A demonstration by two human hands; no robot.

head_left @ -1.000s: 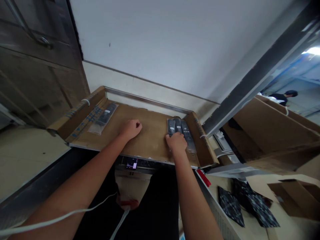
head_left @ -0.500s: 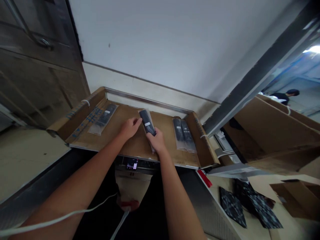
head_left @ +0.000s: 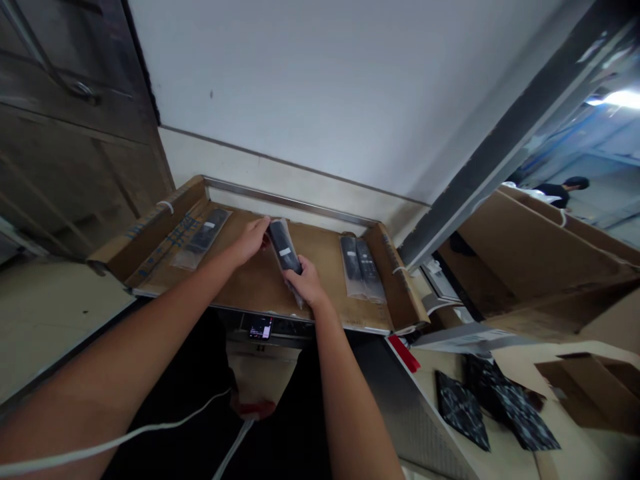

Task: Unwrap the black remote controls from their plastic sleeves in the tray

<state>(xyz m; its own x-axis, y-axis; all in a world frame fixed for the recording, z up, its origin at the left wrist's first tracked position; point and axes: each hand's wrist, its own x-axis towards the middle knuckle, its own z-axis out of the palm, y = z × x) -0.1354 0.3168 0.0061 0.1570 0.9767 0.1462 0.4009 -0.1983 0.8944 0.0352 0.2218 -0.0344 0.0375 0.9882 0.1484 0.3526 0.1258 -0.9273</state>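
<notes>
Your right hand (head_left: 306, 285) is clamped around the near end of a black slim remote control in a clear plastic sleeve (head_left: 283, 251), holding it just above the middle of the cardboard-lined counter (head_left: 255, 287). The remote points away from you toward 11 o'clock, with a small white label on its face. Your left hand (head_left: 250, 239) has its fingers closed on the far end of the same sleeve, at about 10 o'clock from the right hand. So both hands are gripping that one bagged remote, one at each end.

At 3 o'clock from the held remote, two more black bagged remotes (head_left: 360, 268) lie side by side flat on the counter, just inside the upturned right cardboard flap (head_left: 397, 283). At 9 o'clock, well apart, another black remote in a clear bag (head_left: 203, 231) lies by the left flap with blue print (head_left: 150, 227).

Below the counter's front edge sits a small lit display (head_left: 262, 327). A white cable (head_left: 150, 427) runs under your left arm. Low at 4 o'clock, dark patterned pouches (head_left: 495, 407) lie on a lower surface. Far right, another person (head_left: 563, 190) stands in the background.
</notes>
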